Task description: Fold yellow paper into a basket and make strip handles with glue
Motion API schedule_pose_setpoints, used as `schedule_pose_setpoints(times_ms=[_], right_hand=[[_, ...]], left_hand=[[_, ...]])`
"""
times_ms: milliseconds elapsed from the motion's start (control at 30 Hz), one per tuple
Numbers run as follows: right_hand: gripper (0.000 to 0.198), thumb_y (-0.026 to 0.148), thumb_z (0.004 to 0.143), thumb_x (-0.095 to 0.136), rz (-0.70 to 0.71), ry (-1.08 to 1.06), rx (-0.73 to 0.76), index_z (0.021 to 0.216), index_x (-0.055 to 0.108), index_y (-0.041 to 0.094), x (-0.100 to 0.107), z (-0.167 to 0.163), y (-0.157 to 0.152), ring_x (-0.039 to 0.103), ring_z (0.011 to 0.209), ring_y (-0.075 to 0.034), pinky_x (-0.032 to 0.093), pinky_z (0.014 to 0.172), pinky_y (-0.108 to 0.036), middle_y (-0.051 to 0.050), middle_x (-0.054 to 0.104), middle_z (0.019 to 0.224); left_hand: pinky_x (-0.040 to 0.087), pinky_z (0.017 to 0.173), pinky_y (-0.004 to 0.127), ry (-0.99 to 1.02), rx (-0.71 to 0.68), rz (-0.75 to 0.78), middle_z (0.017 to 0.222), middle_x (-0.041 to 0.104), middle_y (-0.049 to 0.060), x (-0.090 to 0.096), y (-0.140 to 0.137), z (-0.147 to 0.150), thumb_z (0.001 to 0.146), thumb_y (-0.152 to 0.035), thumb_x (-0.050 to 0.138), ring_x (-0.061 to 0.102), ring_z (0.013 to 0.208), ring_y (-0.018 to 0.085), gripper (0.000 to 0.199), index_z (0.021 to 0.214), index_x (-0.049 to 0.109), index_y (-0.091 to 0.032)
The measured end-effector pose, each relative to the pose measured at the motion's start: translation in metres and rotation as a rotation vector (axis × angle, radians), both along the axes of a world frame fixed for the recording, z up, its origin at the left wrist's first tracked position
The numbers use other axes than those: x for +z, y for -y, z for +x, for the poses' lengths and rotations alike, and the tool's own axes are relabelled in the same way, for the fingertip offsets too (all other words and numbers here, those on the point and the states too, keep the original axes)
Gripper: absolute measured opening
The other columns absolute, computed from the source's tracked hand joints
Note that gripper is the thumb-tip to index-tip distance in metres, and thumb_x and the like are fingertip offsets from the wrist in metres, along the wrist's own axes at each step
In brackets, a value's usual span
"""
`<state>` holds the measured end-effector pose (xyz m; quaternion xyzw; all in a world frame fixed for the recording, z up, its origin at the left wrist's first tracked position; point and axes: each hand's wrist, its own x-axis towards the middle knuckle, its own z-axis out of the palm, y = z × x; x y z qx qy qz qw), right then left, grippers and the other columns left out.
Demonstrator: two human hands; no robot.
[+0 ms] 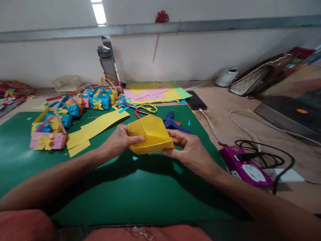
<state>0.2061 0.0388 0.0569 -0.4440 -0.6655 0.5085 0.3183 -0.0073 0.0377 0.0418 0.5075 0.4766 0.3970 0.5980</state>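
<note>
Both hands hold a folded yellow paper box [150, 134] above the green mat [140, 197]. My left hand [119, 139] grips its left side, with the thumb inside the opening. On the right side, my right hand [187, 147] pinches the box between thumb and fingers. The box has a raised back flap and a low front wall. Just behind it lie a blue glue gun [173, 121] and scissors [142, 107] with yellow and red handles. Cut yellow paper strips [100, 127] rest to the left of my left hand.
Several small paper baskets with bows, a pink one [59, 139] in front, stand on the left. Coloured paper sheets [152, 92] lie at the back beside a black phone [197, 100]. A purple power strip [245, 165] with cables sits right; a grey bottle [106, 63] stands behind.
</note>
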Motion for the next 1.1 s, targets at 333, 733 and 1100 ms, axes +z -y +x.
schedule_pose_setpoints(times_ms=[333, 733, 1100], right_hand=[[0.01, 0.025, 0.067, 0.068, 0.155, 0.055, -0.088, 0.074, 0.065, 0.018, -0.004, 0.0, 0.004, 0.062, 0.064, -0.013, 0.049, 0.06, -0.025, 0.001, 0.069, 0.071], [0.008, 0.025, 0.066, 0.066, 0.175, 0.073, -0.119, 0.069, 0.062, 0.019, -0.012, 0.0, 0.001, 0.056, 0.059, -0.011, 0.044, 0.054, -0.023, 0.003, 0.062, 0.065], [0.009, 0.024, 0.065, 0.067, 0.07, 0.027, -0.133, 0.065, 0.06, 0.019, -0.011, -0.001, 0.001, 0.052, 0.054, -0.009, 0.042, 0.051, -0.021, 0.005, 0.058, 0.059]], left_hand=[[0.051, 0.061, 0.021, -0.189, 0.044, -0.023, 0.083, 0.072, 0.003, -0.001, 0.001, 0.002, 0.066, -0.026, 0.07, 0.064, 0.067, 0.013, 0.024, 0.086, 0.07, -0.013], [0.048, 0.056, 0.019, -0.245, 0.03, -0.006, 0.074, 0.07, 0.002, -0.002, 0.001, 0.003, 0.062, -0.027, 0.071, 0.061, 0.061, 0.012, 0.026, 0.083, 0.071, -0.012], [0.049, 0.055, 0.021, -0.152, 0.001, -0.102, 0.079, 0.071, 0.004, -0.004, 0.002, 0.003, 0.066, -0.037, 0.071, 0.063, 0.063, 0.014, 0.031, 0.088, 0.071, -0.014]])
